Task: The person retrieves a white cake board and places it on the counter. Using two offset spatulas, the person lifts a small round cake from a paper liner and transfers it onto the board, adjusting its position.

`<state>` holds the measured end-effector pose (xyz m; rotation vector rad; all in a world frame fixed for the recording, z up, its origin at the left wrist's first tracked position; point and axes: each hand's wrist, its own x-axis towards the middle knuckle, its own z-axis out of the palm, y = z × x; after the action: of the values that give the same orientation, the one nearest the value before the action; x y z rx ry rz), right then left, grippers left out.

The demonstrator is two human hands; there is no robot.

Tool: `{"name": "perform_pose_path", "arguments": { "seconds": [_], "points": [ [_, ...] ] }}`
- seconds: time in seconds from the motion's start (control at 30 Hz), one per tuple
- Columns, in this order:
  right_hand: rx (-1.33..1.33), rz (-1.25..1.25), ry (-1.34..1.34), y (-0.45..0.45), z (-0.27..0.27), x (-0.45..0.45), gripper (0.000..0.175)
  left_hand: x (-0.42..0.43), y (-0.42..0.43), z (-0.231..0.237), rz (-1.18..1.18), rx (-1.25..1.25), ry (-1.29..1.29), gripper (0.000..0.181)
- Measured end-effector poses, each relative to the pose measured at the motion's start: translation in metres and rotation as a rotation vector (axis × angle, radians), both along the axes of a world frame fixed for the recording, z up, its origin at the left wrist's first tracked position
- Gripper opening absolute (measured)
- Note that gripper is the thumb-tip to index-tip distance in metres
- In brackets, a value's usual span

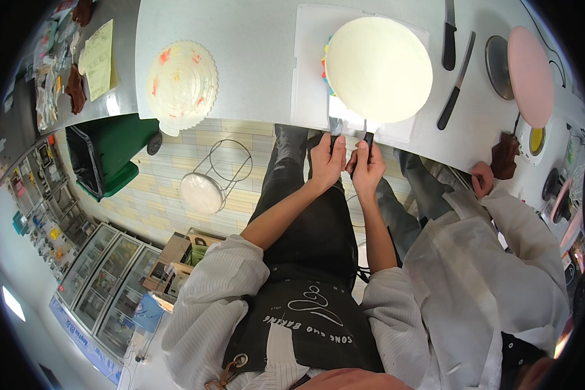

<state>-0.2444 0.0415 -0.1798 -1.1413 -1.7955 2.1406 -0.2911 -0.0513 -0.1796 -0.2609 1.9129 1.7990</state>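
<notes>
My left hand (328, 162) is closed around the dark handle of a metal spatula (337, 126). Beside it, my right hand (367, 165) grips the black handle (368, 140) of a second tool, whose head is mostly hidden. Both tools reach under a large, round, cream-white cake (379, 69) with a smooth top. Red, yellow and blue decoration (325, 66) shows at the cake's left edge. Below the cake lies a translucent white board (308, 68) at the table's front edge. Whether the cake touches the board cannot be told.
A stained scalloped cake board (183, 85) overhangs the table (253, 58) at left. A serrated knife (449, 44) and a palette knife (456, 92) lie right of the cake, near a pink turntable (531, 77). A co-worker (473, 273) stands close at right; a stool (202, 192) and green bin (122, 146) stand left.
</notes>
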Motion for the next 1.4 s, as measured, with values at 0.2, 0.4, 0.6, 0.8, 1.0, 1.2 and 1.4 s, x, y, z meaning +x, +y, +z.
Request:
{"name": "perform_pose_path", "arguments": {
  "seconds": [0.2,0.4,0.6,0.8,1.0,1.2,1.4],
  "points": [
    [-0.003,0.002,-0.004,0.0005,-0.0027,0.0011,0.025,0.0028,-0.0004,-0.0020,0.015,-0.011,0.008,0.034],
    [-0.002,0.024,0.011,0.0024,-0.0061,0.0017,0.025,0.0042,0.0004,-0.0030,0.031,0.001,-0.001,0.033],
    [-0.004,0.010,-0.001,0.0023,-0.0071,0.0012,0.024,0.0043,0.0009,-0.0054,0.040,0.022,0.000,0.032],
    [0.003,0.002,-0.006,0.0030,-0.0074,0.0008,0.024,0.0039,0.0023,-0.0058,0.038,0.012,-0.002,0.032],
    [0.031,0.008,-0.009,0.0030,-0.0067,0.0014,0.024,0.0048,0.0030,-0.0046,0.039,0.018,0.002,0.033],
    [-0.007,-0.011,-0.012,0.0021,-0.0055,0.0010,0.025,0.0039,0.0015,-0.0050,0.015,0.018,0.003,0.032],
    [0.029,-0.004,-0.037,0.0018,-0.0064,0.0007,0.026,0.0049,0.0018,-0.0064,0.046,0.029,-0.026,0.030]
  ]
}}
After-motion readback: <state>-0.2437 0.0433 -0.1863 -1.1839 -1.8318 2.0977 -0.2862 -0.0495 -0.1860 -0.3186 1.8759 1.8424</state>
